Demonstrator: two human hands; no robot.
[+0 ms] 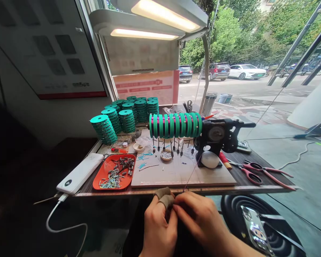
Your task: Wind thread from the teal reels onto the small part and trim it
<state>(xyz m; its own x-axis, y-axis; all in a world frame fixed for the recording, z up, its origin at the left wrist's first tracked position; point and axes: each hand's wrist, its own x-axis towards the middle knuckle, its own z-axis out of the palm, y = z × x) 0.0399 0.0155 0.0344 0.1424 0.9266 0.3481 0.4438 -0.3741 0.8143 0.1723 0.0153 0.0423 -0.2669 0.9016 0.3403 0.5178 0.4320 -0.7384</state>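
Observation:
My left hand [158, 226] and my right hand [200, 220] meet just below the table's front edge. Both are closed in a pinch on a thin line [192, 172]. The left forefinger wears a brown fabric guard [164, 198]. From my fingers the line rises to a black winding machine [219, 137]. That machine carries a row of green spools [175, 125] wound with pink line, small weights hanging under them. What my fingertips hold besides the line is too small to make out.
Stacks of green spools [124, 114] stand at the back left. A red tray [114, 172] of small metal parts, a white power bank [79, 173] with its cable, red-handled scissors [259, 172], a white board [176, 173] and a desk lamp [155, 19] surround the work.

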